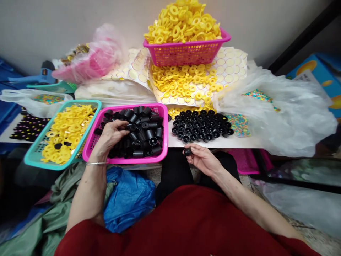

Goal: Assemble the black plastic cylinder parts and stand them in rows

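Observation:
My left hand (113,135) reaches into a pink basket (165,142) heaped with short black plastic cylinders (141,135). Thumb and fingers close on one black cylinder (131,127) at the top of the heap. My right hand (204,159), near the table's front edge, pinches a single black plastic cylinder (188,152) between thumb and fingers. Just beyond it, several black cylinders (197,129) stand upright in packed rows, hollow ends up. Small multicoloured beads (238,125) lie to the right of these rows.
Yellow plastic rings fill a teal basket (29,160) at left and a pink basket (183,53) at back. Loose yellow rings (183,83) lie on printed sheets (231,64). Plastic bags (287,113) bulge at right. A blue glue gun (44,74) is far left.

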{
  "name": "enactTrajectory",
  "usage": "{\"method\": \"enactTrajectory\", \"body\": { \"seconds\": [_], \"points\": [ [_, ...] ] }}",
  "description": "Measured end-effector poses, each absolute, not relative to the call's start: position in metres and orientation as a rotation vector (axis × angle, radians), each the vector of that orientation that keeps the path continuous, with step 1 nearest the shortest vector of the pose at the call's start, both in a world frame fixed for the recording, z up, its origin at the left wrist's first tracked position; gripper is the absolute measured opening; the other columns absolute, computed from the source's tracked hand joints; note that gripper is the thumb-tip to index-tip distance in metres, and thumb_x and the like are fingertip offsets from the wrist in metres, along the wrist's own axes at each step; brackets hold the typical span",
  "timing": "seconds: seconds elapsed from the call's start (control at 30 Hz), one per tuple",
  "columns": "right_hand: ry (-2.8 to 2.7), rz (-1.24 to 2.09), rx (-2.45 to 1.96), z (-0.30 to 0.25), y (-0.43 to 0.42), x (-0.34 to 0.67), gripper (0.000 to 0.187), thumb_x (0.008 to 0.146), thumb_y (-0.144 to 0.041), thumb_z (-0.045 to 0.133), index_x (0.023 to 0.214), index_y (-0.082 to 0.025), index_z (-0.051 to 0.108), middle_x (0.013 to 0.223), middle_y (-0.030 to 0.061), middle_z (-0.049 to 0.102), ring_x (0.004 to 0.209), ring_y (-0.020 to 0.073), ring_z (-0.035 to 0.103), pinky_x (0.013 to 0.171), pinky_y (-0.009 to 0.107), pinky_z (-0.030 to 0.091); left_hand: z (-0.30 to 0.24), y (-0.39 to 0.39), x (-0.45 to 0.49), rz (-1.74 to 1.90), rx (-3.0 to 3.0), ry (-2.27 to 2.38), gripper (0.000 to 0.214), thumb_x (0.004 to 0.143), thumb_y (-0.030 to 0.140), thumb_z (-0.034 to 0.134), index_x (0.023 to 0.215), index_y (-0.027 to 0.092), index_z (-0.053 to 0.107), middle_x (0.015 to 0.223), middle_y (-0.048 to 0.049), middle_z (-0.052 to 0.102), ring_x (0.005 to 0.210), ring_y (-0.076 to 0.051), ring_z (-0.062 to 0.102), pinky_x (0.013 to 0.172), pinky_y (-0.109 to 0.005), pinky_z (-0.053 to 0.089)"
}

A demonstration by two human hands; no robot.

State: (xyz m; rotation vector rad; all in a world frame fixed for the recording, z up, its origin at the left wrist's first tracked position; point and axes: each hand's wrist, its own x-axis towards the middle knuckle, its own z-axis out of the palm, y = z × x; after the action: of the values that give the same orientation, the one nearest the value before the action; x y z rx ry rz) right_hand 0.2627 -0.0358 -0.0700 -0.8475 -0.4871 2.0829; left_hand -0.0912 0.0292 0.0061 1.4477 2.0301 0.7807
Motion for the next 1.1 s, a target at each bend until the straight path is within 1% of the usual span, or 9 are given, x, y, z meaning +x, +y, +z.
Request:
{"method": "enactTrajectory", "body": {
  "seconds": [0.17, 0.3, 0.4, 0.5, 0.6, 0.73, 0.83, 0.93, 1.1],
  "points": [
    [-0.456, 2.025, -0.9, -0.075, -0.04, 0.274, 0.026, 0.069, -0.026, 0.082, 0.091, -0.017, 0.073, 0.08, 0.0034, 0.071, 0.058, 0.0085, 0.057, 0.055, 0.022, 0.045, 0.009, 0.044, -0.089, 0.579, 1.628, 2.028, 0.046, 0.05, 0.021, 0.062, 0.095, 0.017, 0.072, 0.095, -0.0043, 0.072, 0.091, -0.025, 0.064, 0.085, -0.032, 0.05],
    [-0.436, 2.035, -0.911, -0.077, -0.042, 0.274, 0.029, 0.066, -0.027, 0.084, 0.09, -0.016, 0.073, 0.077, 0.0022, 0.07, 0.058, 0.0081, 0.057, 0.055, 0.022, 0.045, 0.006, 0.047, -0.09, 0.519, 1.569, 1.904, 0.043, 0.049, 0.022, 0.07, 0.091, 0.018, 0.073, 0.088, -0.0026, 0.072, 0.091, -0.026, 0.064, 0.087, -0.034, 0.051],
    [-0.449, 2.047, -0.892, -0.077, -0.044, 0.274, 0.028, 0.069, -0.026, 0.083, 0.092, -0.016, 0.072, 0.078, 0.0027, 0.07, 0.058, 0.0079, 0.057, 0.056, 0.022, 0.045, 0.004, 0.046, -0.089, 0.753, 1.332, 1.849, 0.04, 0.047, 0.025, 0.08, 0.086, 0.018, 0.072, 0.079, -0.0013, 0.07, 0.078, -0.022, 0.064, 0.078, -0.033, 0.053],
    [-0.454, 2.043, -0.887, -0.078, -0.044, 0.275, 0.027, 0.07, -0.026, 0.082, 0.093, -0.016, 0.072, 0.079, 0.0026, 0.071, 0.058, 0.0075, 0.058, 0.055, 0.022, 0.045, 0.007, 0.047, -0.088, 1.089, 0.983, 1.666, 0.042, 0.042, 0.019, 0.084, 0.081, 0.017, 0.069, 0.071, 0.0013, 0.065, 0.065, -0.015, 0.061, 0.068, -0.03, 0.055],
    [-0.471, 2.043, -0.884, -0.077, -0.043, 0.275, 0.028, 0.069, -0.027, 0.083, 0.093, -0.016, 0.072, 0.077, 0.0018, 0.07, 0.058, 0.0074, 0.059, 0.055, 0.021, 0.047, 0.017, 0.045, -0.084, 1.201, 0.745, 1.481, 0.04, 0.045, 0.013, 0.084, 0.081, 0.016, 0.069, 0.073, 0.0, 0.066, 0.067, -0.015, 0.063, 0.064, -0.031, 0.058],
    [-0.59, 1.989, -0.866, -0.06, -0.04, 0.264, 0.03, 0.068, -0.028, 0.084, 0.093, -0.017, 0.07, 0.075, -0.001, 0.069, 0.06, 0.0082, 0.063, 0.058, 0.021, 0.051, 0.03, 0.028, -0.052, 1.214, 0.658, 1.338, 0.025, 0.055, 0.012, 0.082, 0.076, 0.014, 0.069, 0.079, -0.0039, 0.07, 0.072, -0.016, 0.066, 0.065, -0.029, 0.06],
    [-0.775, 1.824, -0.793, -0.036, -0.038, 0.251, 0.035, 0.068, -0.029, 0.084, 0.097, -0.02, 0.067, 0.079, -0.0023, 0.069, 0.066, 0.0095, 0.066, 0.067, 0.024, 0.055, 0.033, 0.007, -0.005, 1.207, 0.691, 1.209, 0.03, 0.057, 0.017, 0.085, 0.083, 0.016, 0.072, 0.08, -0.0024, 0.07, 0.071, -0.014, 0.066, 0.067, -0.028, 0.061],
    [-1.015, 1.523, -0.738, -0.018, -0.038, 0.245, 0.039, 0.073, -0.037, 0.081, 0.104, -0.022, 0.064, 0.093, 0.0002, 0.068, 0.081, 0.0124, 0.066, 0.079, 0.029, 0.056, 0.029, -0.015, 0.049, 1.229, 0.712, 1.103, 0.037, 0.057, 0.023, 0.088, 0.091, 0.018, 0.073, 0.082, -0.0025, 0.07, 0.071, -0.014, 0.066, 0.068, -0.027, 0.061],
    [-1.353, 0.992, -0.885, -0.012, -0.044, 0.263, 0.029, 0.087, -0.037, 0.066, 0.112, -0.022, 0.061, 0.1, 0.0042, 0.062, 0.09, 0.0155, 0.061, 0.083, 0.032, 0.054, 0.016, -0.029, 0.113, 1.305, 0.643, 0.997, 0.036, 0.054, 0.022, 0.09, 0.085, 0.017, 0.073, 0.084, -0.0025, 0.071, 0.075, -0.013, 0.067, 0.068, -0.023, 0.059]
  ]
}}
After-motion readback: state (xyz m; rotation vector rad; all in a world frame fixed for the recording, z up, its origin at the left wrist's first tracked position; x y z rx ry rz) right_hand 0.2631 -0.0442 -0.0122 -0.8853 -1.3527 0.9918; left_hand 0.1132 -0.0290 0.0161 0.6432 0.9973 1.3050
